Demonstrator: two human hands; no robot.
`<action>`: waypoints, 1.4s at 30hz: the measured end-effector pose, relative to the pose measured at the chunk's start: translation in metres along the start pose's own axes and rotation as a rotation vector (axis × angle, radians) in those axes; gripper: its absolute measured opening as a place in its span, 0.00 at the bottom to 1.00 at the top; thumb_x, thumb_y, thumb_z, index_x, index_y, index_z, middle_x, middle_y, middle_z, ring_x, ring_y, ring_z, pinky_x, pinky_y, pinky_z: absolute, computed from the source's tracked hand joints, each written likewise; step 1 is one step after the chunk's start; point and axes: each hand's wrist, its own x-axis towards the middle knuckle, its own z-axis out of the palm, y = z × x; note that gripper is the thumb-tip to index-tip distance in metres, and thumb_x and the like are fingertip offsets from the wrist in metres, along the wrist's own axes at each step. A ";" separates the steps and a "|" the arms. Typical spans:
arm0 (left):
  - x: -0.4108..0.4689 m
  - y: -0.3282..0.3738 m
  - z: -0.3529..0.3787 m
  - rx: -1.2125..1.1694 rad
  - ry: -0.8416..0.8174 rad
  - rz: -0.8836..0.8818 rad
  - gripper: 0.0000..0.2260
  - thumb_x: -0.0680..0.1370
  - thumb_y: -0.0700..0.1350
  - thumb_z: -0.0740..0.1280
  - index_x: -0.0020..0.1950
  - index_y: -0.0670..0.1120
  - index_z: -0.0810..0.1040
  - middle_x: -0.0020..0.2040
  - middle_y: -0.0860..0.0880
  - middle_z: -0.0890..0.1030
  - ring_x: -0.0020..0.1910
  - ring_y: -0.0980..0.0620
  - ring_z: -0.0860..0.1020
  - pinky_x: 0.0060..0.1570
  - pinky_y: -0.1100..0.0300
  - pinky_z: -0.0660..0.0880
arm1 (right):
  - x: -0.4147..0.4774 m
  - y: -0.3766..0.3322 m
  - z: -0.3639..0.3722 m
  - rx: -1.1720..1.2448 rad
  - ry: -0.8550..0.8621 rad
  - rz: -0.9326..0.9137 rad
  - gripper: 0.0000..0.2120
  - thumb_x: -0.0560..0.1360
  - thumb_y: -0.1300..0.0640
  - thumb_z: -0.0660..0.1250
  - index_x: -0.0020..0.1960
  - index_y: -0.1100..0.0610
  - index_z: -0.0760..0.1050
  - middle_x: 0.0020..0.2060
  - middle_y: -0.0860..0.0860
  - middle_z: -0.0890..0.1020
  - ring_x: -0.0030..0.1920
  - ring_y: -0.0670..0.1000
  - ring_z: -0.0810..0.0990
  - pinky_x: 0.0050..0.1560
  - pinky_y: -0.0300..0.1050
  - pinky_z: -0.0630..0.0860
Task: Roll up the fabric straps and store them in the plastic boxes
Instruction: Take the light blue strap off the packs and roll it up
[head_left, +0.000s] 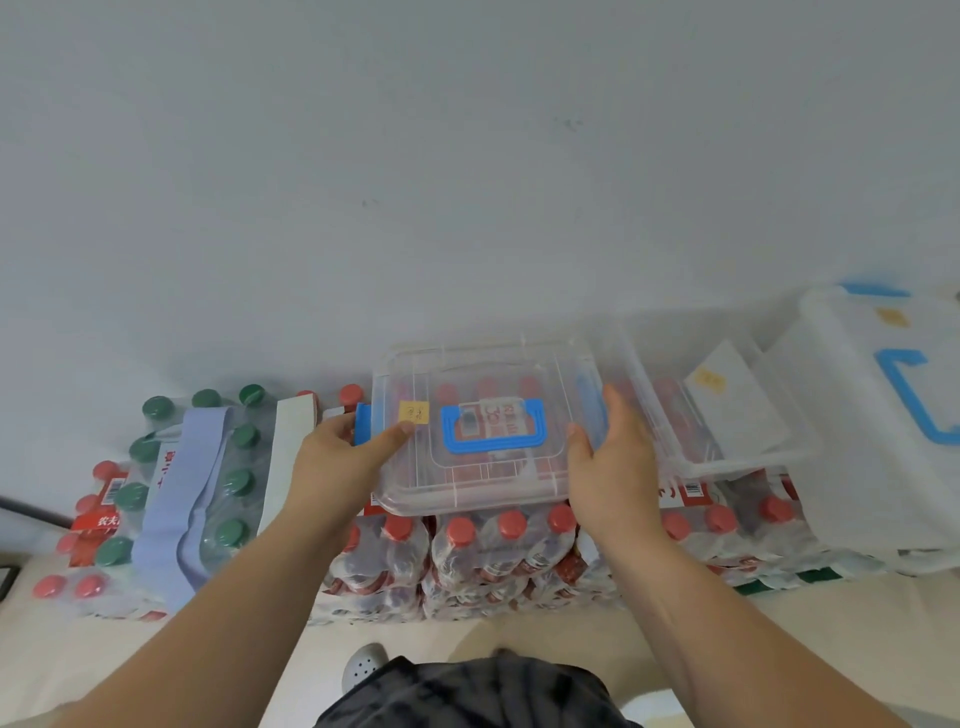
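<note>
So the clear box (467, 483) sits right between both hands: left hand (337, 462) grips its left edge by the blue latch (362, 423), thumb on the lid, and right hand (613, 467) clamps the right edge, thumb on top too. The straps aren't in the grip. A lilac strap (176, 499) and a white strap (285, 452) lie unrolled just left of the left hand.

Behind it all is a plain grey wall (467, 182), and nearer than the hands a beige floor (779, 623). The box rests on shrink-wrapped bottle packs (467, 551), whose red caps show through it; the straps drape over them too.

Just right of the right hand there's an open box (737, 465) with something flat and white tilted in it, can't tell what. Past that is a white bin (852, 467).
</note>
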 end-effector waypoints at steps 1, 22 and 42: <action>0.000 -0.001 -0.001 -0.011 0.002 0.018 0.16 0.71 0.50 0.78 0.56 0.50 0.80 0.50 0.50 0.85 0.45 0.51 0.85 0.39 0.59 0.81 | 0.000 0.000 0.001 0.007 0.008 0.004 0.28 0.83 0.54 0.62 0.80 0.52 0.57 0.78 0.51 0.65 0.78 0.54 0.63 0.76 0.51 0.63; 0.011 0.003 -0.007 0.233 0.124 0.274 0.04 0.77 0.53 0.72 0.50 0.55 0.81 0.43 0.47 0.82 0.40 0.44 0.79 0.45 0.46 0.81 | 0.007 0.000 0.013 0.167 0.041 0.110 0.33 0.76 0.46 0.72 0.76 0.50 0.63 0.71 0.52 0.69 0.69 0.54 0.73 0.68 0.56 0.75; 0.017 0.000 0.002 0.479 0.090 0.370 0.13 0.76 0.55 0.68 0.51 0.47 0.80 0.43 0.49 0.78 0.42 0.47 0.77 0.43 0.48 0.78 | 0.010 -0.005 0.007 -0.174 0.074 -0.228 0.25 0.81 0.56 0.65 0.76 0.57 0.67 0.72 0.52 0.69 0.73 0.52 0.67 0.72 0.44 0.65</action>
